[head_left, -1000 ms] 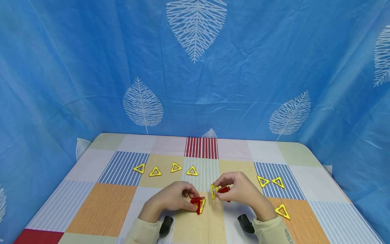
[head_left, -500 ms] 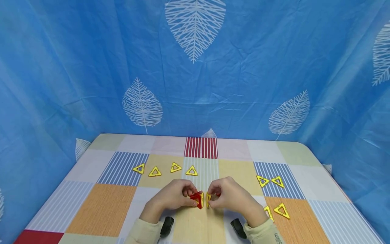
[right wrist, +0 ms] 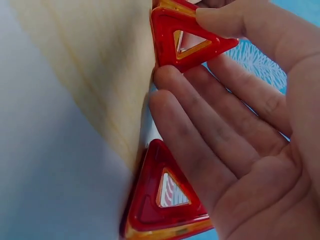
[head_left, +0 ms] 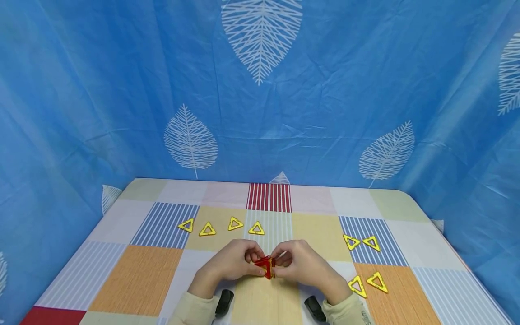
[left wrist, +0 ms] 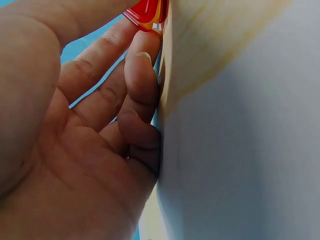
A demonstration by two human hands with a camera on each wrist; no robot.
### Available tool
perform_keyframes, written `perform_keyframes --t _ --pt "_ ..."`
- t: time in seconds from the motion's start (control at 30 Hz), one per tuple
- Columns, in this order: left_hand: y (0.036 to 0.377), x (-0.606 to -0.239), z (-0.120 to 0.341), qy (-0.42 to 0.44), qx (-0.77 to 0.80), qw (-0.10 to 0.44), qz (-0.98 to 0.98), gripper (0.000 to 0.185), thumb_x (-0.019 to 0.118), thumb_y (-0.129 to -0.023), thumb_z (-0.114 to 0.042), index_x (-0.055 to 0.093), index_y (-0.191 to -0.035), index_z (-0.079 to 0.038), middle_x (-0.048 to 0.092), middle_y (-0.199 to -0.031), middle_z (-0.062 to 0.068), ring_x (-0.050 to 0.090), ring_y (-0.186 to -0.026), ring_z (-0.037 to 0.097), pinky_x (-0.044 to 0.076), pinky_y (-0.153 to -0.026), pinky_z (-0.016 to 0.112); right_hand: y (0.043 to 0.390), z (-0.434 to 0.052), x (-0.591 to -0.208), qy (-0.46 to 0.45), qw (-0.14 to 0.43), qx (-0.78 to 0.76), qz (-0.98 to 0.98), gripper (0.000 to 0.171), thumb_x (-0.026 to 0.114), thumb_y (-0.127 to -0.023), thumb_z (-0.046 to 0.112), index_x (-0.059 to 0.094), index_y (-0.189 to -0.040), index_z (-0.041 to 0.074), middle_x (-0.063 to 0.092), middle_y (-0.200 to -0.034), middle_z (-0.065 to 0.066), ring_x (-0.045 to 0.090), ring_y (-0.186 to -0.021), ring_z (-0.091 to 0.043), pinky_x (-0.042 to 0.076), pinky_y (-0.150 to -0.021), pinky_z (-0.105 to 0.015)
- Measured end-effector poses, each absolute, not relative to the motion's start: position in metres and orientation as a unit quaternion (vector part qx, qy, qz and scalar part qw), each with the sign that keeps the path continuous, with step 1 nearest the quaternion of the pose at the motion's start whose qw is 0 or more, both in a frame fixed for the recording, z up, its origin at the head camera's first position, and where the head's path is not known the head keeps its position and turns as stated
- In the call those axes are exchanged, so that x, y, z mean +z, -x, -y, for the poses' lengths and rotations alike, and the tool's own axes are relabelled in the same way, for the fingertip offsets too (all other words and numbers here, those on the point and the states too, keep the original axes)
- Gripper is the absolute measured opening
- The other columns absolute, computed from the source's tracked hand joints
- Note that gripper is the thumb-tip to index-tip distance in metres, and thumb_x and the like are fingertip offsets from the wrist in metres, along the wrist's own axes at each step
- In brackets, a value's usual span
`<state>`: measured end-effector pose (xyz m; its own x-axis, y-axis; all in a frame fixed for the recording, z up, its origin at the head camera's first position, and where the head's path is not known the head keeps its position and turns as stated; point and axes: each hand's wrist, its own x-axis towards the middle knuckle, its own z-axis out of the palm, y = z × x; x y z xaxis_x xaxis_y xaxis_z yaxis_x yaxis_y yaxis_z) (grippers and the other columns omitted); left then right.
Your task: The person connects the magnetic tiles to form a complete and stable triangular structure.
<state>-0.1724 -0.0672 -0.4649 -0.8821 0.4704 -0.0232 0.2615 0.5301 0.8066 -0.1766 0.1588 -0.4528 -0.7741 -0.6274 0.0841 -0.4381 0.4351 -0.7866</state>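
Two hands now meet in the middle, just in front of the person. A second ago they were apart, each with its own small bunch of triangles. Now the left hand point(head_left: 233, 264) and the right hand point(head_left: 302, 264) have come together, and the two bunches are pushed into one little red and yellow clump point(head_left: 266, 265) between the fingertips. The clump sits low, touching or just above the checked tablecloth point(head_left: 134, 275); I cannot tell which.

The left hand has its fingers curled and pinches the clump's left side. In the left wrist view only a red and yellow corner point(left wrist: 149, 11) shows past the fingers point(left wrist: 142, 75). The right hand pinches the other side: its thumb lies on top of a red triangle point(right wrist: 187, 42) and its fingers point(right wrist: 200, 125) sit under it. A second red triangle point(right wrist: 165, 200) lies close below those fingers, against the cloth.

My guess is that the pieces are being stuck together into one shape, and that the join is just being made.

Two yellow triangles point(head_left: 367, 284) lie on the cloth close to the right wrist. One of them was hidden by the arm before and shows fully now. A bit farther to the right sits another pair point(head_left: 360, 243). Beyond the grip, toward the left, is a row of four yellow triangles point(head_left: 221, 225). None of these have moved. Behind it all hangs the blue leaf cloth point(head_left: 260, 90).
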Motion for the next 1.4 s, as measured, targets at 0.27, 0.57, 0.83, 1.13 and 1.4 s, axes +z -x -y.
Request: perform_keyframes --t 0.27,0.57,0.83,1.13,1.4 --pt "0.171 -0.466 0.066 -0.211 0.435 0.111 -0.868 0.025 0.089 -0.079 -0.022 0.068 -0.091 -0.015 0.059 -0.075 -0.006 0.053 -0.067 0.009 0.046 -0.064 0.028 0.179 -0.159 -0.458 0.311 0.124 -0.435 -0.836 0.018 0.081 -0.086 0.011 0.073 -0.101 0.007 0.07 -0.097 -0.002 0.07 -0.081 -0.01 0.056 -0.069 -0.024" --pt "0.174 -0.466 0.064 -0.21 0.411 0.093 -0.883 0.027 0.088 -0.08 -0.026 0.07 -0.096 -0.016 0.057 -0.071 -0.006 0.051 -0.063 0.008 0.044 -0.06 0.028 0.18 -0.161 -0.462 0.323 0.094 -0.403 -0.851 0.026 0.08 -0.089 0.016 0.073 -0.111 0.005 0.066 -0.101 -0.001 0.067 -0.083 -0.008 0.055 -0.072 -0.026" --pt "0.171 -0.466 0.062 -0.188 0.406 0.086 -0.89 0.028 0.088 -0.08 -0.026 0.069 -0.097 -0.013 0.057 -0.068 -0.006 0.051 -0.059 0.008 0.043 -0.057 0.028 0.178 -0.159 -0.463 0.326 0.081 -0.404 -0.851 0.031 0.081 -0.087 0.02 0.07 -0.113 0.005 0.063 -0.1 0.0 0.065 -0.079 -0.006 0.054 -0.069 -0.025" --pt "0.169 -0.466 0.063 -0.179 0.429 0.093 -0.881 0.026 0.086 -0.081 -0.016 0.068 -0.098 -0.01 0.059 -0.067 -0.006 0.052 -0.057 0.009 0.045 -0.059 0.028 0.181 -0.164 -0.464 0.264 0.005 -0.346 -0.9 0.031 0.08 -0.084 0.009 0.071 -0.113 0.003 0.062 -0.096 0.002 0.059 -0.076 -0.01 0.051 -0.064 -0.026" --pt "0.17 -0.465 0.063 -0.181 0.43 0.094 -0.88 0.022 0.085 -0.082 -0.015 0.069 -0.096 -0.009 0.058 -0.068 -0.005 0.05 -0.057 0.009 0.044 -0.058 0.028 0.185 -0.17 -0.464 0.233 -0.03 -0.336 -0.912 0.043 0.081 -0.084 0.006 0.067 -0.125 0.002 0.063 -0.1 0.001 0.057 -0.077 -0.012 0.05 -0.068 -0.029"
